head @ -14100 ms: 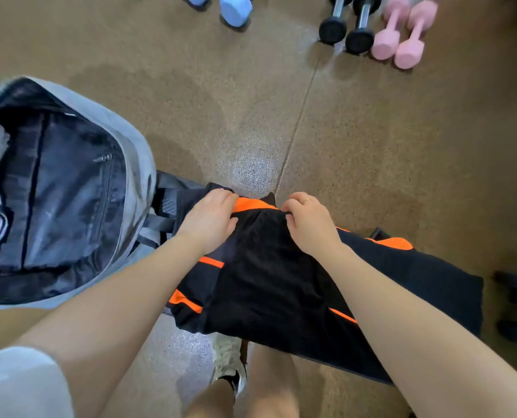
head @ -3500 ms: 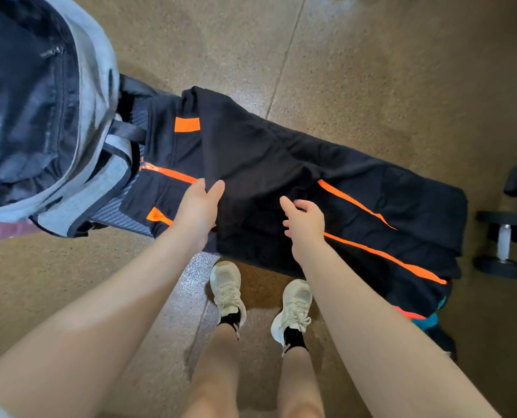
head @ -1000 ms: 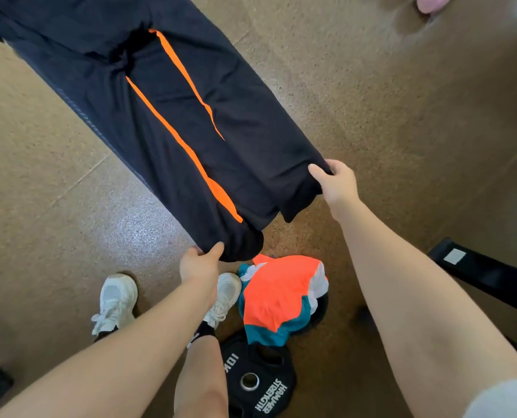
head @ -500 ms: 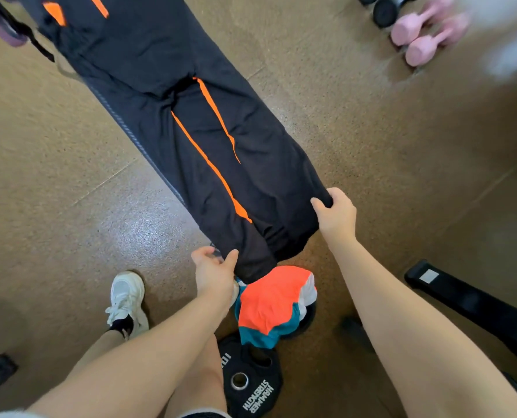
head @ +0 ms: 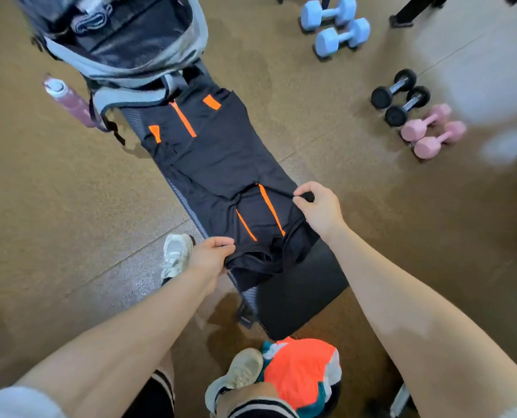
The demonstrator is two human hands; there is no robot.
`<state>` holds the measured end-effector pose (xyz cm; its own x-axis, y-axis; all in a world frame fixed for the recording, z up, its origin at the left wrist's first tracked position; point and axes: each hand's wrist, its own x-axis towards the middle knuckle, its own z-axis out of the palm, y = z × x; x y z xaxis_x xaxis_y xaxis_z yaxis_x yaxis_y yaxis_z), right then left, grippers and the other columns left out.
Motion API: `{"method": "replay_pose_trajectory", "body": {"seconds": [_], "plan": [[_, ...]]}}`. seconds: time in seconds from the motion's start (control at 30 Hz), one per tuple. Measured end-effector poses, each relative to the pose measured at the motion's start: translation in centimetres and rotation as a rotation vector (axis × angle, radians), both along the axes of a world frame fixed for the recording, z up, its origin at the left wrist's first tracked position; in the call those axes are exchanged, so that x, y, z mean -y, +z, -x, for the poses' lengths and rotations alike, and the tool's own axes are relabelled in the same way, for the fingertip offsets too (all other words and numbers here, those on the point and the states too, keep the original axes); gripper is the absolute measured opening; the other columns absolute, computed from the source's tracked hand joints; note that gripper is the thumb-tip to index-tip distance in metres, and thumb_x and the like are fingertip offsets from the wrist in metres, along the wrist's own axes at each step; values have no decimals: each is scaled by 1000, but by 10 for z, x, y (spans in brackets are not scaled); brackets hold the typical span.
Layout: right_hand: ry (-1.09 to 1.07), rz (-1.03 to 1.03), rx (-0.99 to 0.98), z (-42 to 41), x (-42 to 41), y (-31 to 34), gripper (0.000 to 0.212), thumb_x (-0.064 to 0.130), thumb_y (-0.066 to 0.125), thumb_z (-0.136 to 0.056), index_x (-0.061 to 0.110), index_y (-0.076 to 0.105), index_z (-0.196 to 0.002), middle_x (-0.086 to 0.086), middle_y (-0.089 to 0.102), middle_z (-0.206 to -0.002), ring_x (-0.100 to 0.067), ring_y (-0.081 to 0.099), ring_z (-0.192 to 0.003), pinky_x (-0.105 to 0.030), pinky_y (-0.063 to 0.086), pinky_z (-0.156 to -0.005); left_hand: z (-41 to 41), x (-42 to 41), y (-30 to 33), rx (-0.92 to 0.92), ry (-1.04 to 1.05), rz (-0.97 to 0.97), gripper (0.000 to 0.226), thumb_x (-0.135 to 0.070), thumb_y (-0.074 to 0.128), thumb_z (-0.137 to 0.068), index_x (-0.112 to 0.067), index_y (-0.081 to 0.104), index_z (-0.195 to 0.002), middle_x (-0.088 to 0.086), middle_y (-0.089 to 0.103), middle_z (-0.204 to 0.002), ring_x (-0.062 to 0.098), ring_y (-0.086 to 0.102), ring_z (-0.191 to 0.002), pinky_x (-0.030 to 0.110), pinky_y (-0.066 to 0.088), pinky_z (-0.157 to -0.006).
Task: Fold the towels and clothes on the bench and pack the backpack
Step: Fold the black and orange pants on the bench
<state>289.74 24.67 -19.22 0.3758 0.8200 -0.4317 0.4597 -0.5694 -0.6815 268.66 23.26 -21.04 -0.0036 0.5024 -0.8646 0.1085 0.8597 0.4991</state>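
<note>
Fingers (head: 221,241) of both hands pinching trouser (head: 221,164) hems, centre frame, on worktop (head: 299,294). Best carried level toward backpack (head: 124,40), upper left, hems aligned with waistband.

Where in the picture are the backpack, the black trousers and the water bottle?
backpack (head: 148,72), head view, on its grey rim.
black trousers (head: 221,164), head view, on the plain black cloth mid-length.
water bottle (head: 70,101), head view, on its pink body.

The far end of the bench (head: 296,297) is blocked by the backpack (head: 124,64). Its near pad is left bare. The floor at right is obstructed by dumbbells (head: 402,101).
</note>
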Motion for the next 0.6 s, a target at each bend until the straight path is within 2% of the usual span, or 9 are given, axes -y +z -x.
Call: {"method": "replay_pose_trajectory", "body": {"seconds": [0.1,0.13,0.2,0.27,0.33,0.4,0.47,0.53,0.6], "plan": [[54,26,45,14,-74,-9,7,12,58,-88,18,62,-88,7,59,-92,-11,50,-83,-16,34,-73,23,-72,-10,40,39,72,21,-3,54,-89,-16,58,-74,5,57,-72,8,57,-46,16,46,-45],[59,31,41,18,-101,-12,7,12,58,-88,17,62,-86,7,60,-91,-10,51,-84,-15,33,-72,30,-98,-13,72,63,89,20,-2,53,-90,-15,58,-75,5,57,-72,4,57,-41,13,44,-40],[23,29,-18,27,-157,-19,9,12,59,-87,18,60,-81,11,60,-87,-9,52,-81,-20,39,-73,42,-153,-17,142,111,93,19,-2,51,-91,-13,57,-76,4,60,-71,5,60,-48,11,45,-40],[-26,38,-105,38,-209,-24,16,11,57,-88,22,59,-76,13,57,-83,-8,52,-76,-22,43,-68,54,-207,-24,166,176,95,20,-3,50,-92,-12,57,-77,-2,65,-58,7,60,-53,10,46,-43],[-120,36,-211,47,-252,-35,19,10,55,-89,22,58,-75,9,57,-80,-10,50,-66,-21,42,-60,65,-253,-38,185,251,108,20,-4,47,-94,-11,56,-79,-6,64,-49,3,60,-45,11,49,-45],[-222,66,-297,53,-289,-53,12,11,52,-93,15,59,-84,4,57,-76,-11,48,-56,-20,40,-53,75,-290,-55,163,326,164,16,-15,46,-97,-11,56,-85,0,64,-51,7,59,-43,16,51,-48],[-310,159,-402,60,-314,-74,10,10,46,-95,11,56,-97,1,59,-65,-9,48,-45,-17,36,-44,84,-314,-70,47,204,194,25,-36,44,-96,-14,54,-87,5,55,-62,14,50,-51,23,46,-54],[-304,260,-398,63,-326,-97,13,3,44,-93,12,51,-100,-4,56,-61,-8,49,-44,-16,34,-40,88,-325,-84,-88,-60,147,32,-47,46,-92,-18,54,-81,3,50,-73,13,42,-59,22,36,-57],[-191,280,-243,62,-326,-117,21,-1,51,-86,13,56,-102,-7,56,-72,-15,54,-63,-19,44,-55,89,-324,-99,-157,-278,10,25,-43,60,-85,-18,59,-88,-1,59,-84,10,50,-68,20,40,-60]]}}
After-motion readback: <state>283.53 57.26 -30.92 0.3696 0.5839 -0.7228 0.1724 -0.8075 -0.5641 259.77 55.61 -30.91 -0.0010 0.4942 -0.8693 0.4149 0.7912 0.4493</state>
